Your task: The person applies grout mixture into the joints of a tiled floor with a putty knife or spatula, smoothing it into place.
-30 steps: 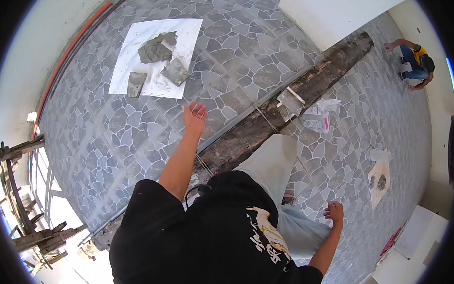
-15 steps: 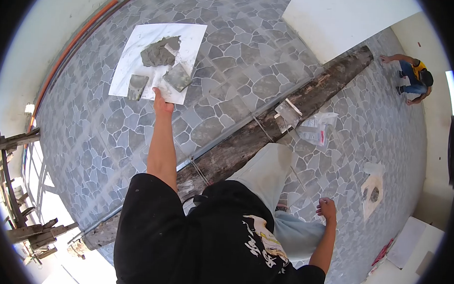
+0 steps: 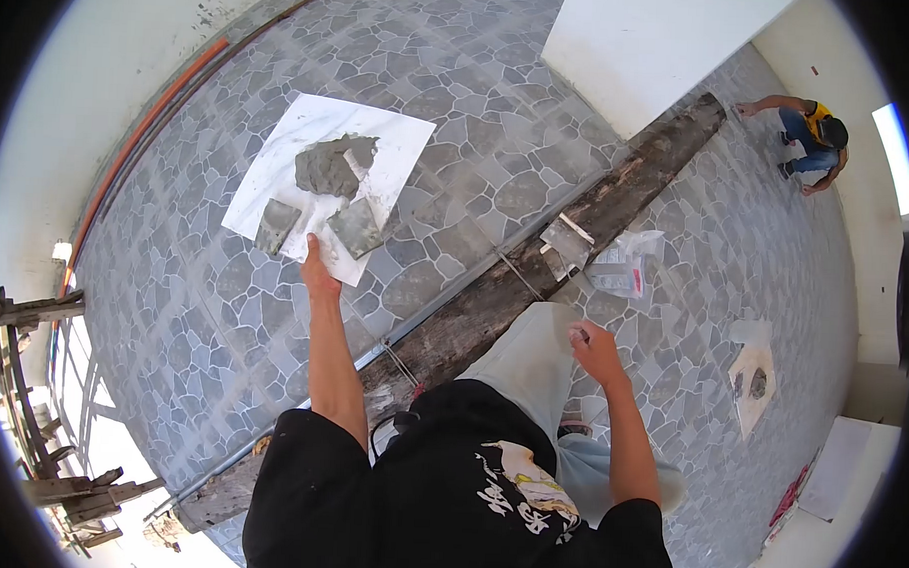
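Observation:
My left hand (image 3: 318,269) grips the near edge of a white marbled board (image 3: 400,132), thumb on top, and holds it out over the floor. A heap of grey mortar (image 3: 328,166) sits in its middle. Two mortar-smeared squarish flat pieces, one on the left (image 3: 276,225) and one on the right (image 3: 356,227), lie close to my thumb. A pale stick-like piece (image 3: 356,164) rests against the mortar. Beside my knee, my right hand (image 3: 597,353) is closed with curled fingers; whatever it may hold is hidden.
A long weathered timber beam (image 3: 473,325) lies diagonally across the stone-patterned floor. A flat-bladed tool (image 3: 568,244) rests on it, beside a plastic bag (image 3: 623,265). Another mortar-smeared board (image 3: 751,385) lies at right. A crouching person (image 3: 818,141) is by the far wall.
My right hand has risen from low beside my leg up and leftward to my knee. The board in my left hand sits lower in view and is turned slightly.

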{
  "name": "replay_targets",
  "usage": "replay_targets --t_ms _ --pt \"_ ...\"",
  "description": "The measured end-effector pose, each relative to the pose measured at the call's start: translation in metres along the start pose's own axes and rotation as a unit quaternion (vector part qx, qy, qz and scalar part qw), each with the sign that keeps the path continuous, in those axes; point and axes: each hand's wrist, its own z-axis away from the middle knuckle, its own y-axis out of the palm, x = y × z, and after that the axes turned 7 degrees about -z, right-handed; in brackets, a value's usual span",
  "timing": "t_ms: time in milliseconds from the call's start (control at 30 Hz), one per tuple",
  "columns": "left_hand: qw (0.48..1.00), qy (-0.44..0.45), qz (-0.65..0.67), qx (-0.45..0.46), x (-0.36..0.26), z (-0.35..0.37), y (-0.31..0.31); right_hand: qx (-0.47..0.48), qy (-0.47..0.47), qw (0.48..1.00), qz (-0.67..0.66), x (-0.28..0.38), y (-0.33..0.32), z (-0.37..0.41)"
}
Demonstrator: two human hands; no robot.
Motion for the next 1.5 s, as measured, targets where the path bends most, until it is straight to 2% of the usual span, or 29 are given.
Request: replay_targets --t_ms 67,133,233,267,333,400,433,500,533,567,633,700,733,800,867,900,933,967,1000,1033,1067,1100,1133,1167,1200,1233,1267,1333,1500 --pt "0.999 0.025 -0.021 0.033 -0.022 0.023 0.01 0.005 0.022 1.0 -0.009 -0.015 -0.008 0.001" --pt "0.998 0.023 -0.039 0.035 -0.032 0.042 0.009 -0.038 0.014 0.999 -0.009 -0.037 -0.007 0.007" --pt "0.996 0.031 -0.074 0.028 -0.04 0.068 0.013 -0.08 0.004 0.997 -0.021 -0.02 0.016 0.0" --pt "0.994 0.031 -0.097 0.048 -0.043 0.081 0.015 -0.076 0.027 0.988 -0.134 0.011 0.029 -0.003" --pt "0.991 0.03 -0.115 0.064 -0.045 0.103 0.02 -0.025 0.033 0.936 -0.349 0.07 0.067 -0.021" --pt "0.989 -0.009 -0.111 0.101 -0.045 0.12 0.028 0.031 0.062 0.826 -0.56 0.108 0.11 -0.041" --pt "0.985 -0.021 -0.107 0.131 -0.042 0.132 0.033 0.04 0.061 0.828 -0.557 0.116 0.118 -0.048" --pt "0.979 -0.069 -0.119 0.149 -0.038 0.159 0.051 0.128 0.09 0.631 -0.76 0.13 0.133 -0.06" --pt "0.974 -0.084 -0.117 0.176 -0.036 0.171 0.059 0.112 0.055 0.605 -0.786 0.147 0.129 -0.055" --pt "0.97 -0.095 -0.086 0.205 -0.03 0.183 0.069 0.081 0.06 0.601 -0.793 0.14 0.125 -0.051" --pt "0.956 -0.141 -0.099 0.238 -0.023 0.204 0.088 0.038 0.062 0.609 -0.79 0.126 0.103 -0.037" --pt "0.94 -0.167 -0.101 0.279 -0.011 0.217 0.108 -0.051 0.039 0.617 -0.784 0.111 0.079 -0.017" --pt "0.928 -0.179 -0.113 0.306 -0.01 0.226 0.122 -0.057 0.037 0.618 -0.783 0.11 0.065 -0.005" --pt "0.907 -0.203 -0.132 0.345 -0.002 0.223 0.13 -0.133 -0.019 0.607 -0.783 0.112 0.043 0.02" --pt "0.805 -0.228 -0.156 0.525 0.012 0.178 0.12 -0.156 -0.015 0.585 -0.796 0.117 0.039 0.039" --pt "0.743 -0.265 -0.213 0.576 -0.004 0.143 0.122 -0.175 -0.022 0.573 -0.801 0.117 0.031 0.052" --pt "0.772 -0.233 -0.281 0.52 -0.015 0.11 0.119 -0.219 -0.035 0.563 -0.796 0.108 0.033 0.061" --pt "0.831 -0.266 -0.274 0.405 -0.012 0.047 0.097 -0.25 -0.065 0.561 -0.786 0.102 0.041 0.065" --pt "0.904 -0.296 -0.185 0.248 -0.016 -0.008 0.076 -0.305 -0.074 0.553 -0.772 0.117 0.046 0.072" --pt "0.924 -0.359 -0.003 0.127 -0.015 -0.086 0.048 -0.291 -0.105 0.543 -0.78 0.122 0.05 0.075" --pt "0.884 -0.434 0.129 0.115 -0.024 -0.162 0.019 -0.324 -0.124 0.539 -0.768 0.125 0.055 0.078" --pt "0.906 -0.408 0.085 0.078 -0.042 -0.206 0.011 -0.341 -0.133 0.532 -0.764 0.137 0.06 0.081" --pt "0.941 -0.335 0.048 0.024 -0.034 -0.242 0.007 -0.364 -0.125 0.515 -0.766 0.128 0.072 0.085" --pt "0.96 -0.278 0.009 0.025 -0.025 -0.27 0.004 -0.379 -0.113 0.505 -0.767 0.12 0.08 0.091" --pt "0.955 -0.289 -0.043 -0.043 -0.017 -0.295 0.013 -0.419 -0.126 0.486 -0.757 0.114 0.088 0.092" --pt "0.935 -0.328 -0.116 -0.062 0.002 -0.346 0.003 -0.441 -0.122 0.492 -0.741 0.11 0.095 0.093" --pt "0.931 -0.323 -0.154 -0.071 0.006 -0.364 -0.001 -0.454 -0.114 0.504 -0.726 0.116 0.101 0.093" --pt "0.927 -0.312 -0.201 -0.055 0.012 -0.373 0.0 -0.486 -0.134 0.491 -0.711 0.142 0.095 0.09" --pt "0.907 -0.325 -0.268 0.014 0.028 -0.392 0.005 -0.561 -0.164 0.459 -0.67 0.155 0.107 0.085"
